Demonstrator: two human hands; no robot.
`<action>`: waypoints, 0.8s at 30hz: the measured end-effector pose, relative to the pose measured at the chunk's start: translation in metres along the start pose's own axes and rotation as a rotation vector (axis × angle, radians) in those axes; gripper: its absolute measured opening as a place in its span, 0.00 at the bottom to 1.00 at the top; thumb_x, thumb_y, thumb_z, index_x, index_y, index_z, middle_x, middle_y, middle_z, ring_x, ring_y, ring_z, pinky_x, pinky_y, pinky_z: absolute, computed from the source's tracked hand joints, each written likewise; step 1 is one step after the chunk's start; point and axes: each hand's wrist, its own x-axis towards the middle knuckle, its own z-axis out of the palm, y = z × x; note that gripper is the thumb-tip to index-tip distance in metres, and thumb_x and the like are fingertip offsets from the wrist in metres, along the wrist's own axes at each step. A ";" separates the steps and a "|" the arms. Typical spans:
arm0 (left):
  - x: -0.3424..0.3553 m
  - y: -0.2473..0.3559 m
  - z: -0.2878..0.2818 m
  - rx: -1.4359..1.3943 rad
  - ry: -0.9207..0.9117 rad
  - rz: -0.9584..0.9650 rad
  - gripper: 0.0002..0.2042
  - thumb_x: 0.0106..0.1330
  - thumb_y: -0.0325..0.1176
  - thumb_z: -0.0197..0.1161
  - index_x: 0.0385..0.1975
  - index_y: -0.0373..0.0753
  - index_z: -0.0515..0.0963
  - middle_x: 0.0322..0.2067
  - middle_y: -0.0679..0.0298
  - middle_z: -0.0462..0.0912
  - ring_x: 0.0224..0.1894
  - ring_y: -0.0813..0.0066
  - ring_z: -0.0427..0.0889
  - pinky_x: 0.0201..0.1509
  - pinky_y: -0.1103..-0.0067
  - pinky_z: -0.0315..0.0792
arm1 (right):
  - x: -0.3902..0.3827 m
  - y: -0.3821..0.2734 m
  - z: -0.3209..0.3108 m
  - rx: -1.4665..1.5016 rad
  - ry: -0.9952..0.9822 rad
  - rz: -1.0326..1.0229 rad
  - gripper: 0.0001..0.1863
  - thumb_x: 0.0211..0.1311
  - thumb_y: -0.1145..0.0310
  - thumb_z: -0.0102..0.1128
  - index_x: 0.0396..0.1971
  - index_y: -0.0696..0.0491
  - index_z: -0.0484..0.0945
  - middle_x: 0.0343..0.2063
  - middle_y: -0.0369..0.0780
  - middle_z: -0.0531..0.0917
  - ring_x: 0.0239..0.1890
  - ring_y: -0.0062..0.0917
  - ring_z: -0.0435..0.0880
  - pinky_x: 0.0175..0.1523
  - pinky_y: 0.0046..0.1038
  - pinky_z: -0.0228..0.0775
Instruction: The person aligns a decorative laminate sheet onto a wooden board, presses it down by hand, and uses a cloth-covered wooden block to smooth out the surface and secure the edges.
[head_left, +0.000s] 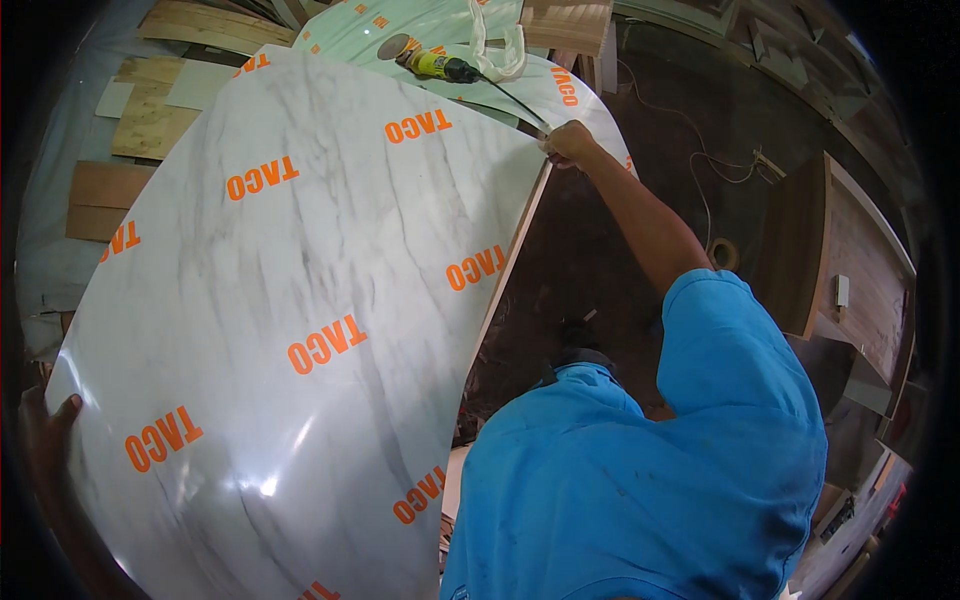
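Note:
A large white sheet of marble-patterned laminate (330,230) with grey veins and orange printing spans the view from far to near. My left hand (50,425) grips its left edge, thumb on the upper face and the other fingers partly out of sight. At the far right corner, my right hand (570,145) is closed on the sheet's edge, its fingertips hidden. A pale, thick edge shows along the sheet's right side below that hand. Just beyond the far edge, a yellow-green and black power tool with a round disc (435,64) lies on a second printed sheet.
Wooden boards (155,110) lie at the far left. A wooden cabinet carcass (860,265) stands at the right. A roll of tape (722,253) and a pale cord (690,125) are on the dark floor. White cloth (500,45) lies beside the tool.

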 end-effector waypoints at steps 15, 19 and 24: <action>0.004 0.015 -0.006 0.032 -0.025 -0.010 0.28 0.53 0.39 0.73 0.51 0.30 0.74 0.47 0.48 0.77 0.50 0.58 0.78 0.54 0.65 0.72 | -0.006 0.005 -0.002 0.076 0.089 -0.109 0.10 0.51 0.71 0.74 0.28 0.61 0.83 0.23 0.39 0.83 0.22 0.23 0.82 0.26 0.27 0.79; -0.004 0.033 -0.016 0.064 -0.084 -0.058 0.26 0.53 0.38 0.73 0.48 0.28 0.76 0.43 0.49 0.79 0.46 0.59 0.80 0.51 0.65 0.73 | -0.005 0.004 0.001 0.096 0.064 -0.097 0.10 0.51 0.72 0.74 0.28 0.63 0.83 0.22 0.40 0.83 0.21 0.23 0.82 0.25 0.27 0.80; -0.005 0.042 -0.023 0.147 -0.025 -0.008 0.22 0.52 0.36 0.72 0.42 0.27 0.79 0.38 0.51 0.82 0.40 0.62 0.82 0.47 0.66 0.75 | 0.003 0.006 -0.002 0.122 0.064 -0.097 0.10 0.50 0.73 0.74 0.26 0.64 0.83 0.21 0.40 0.83 0.20 0.23 0.83 0.25 0.27 0.80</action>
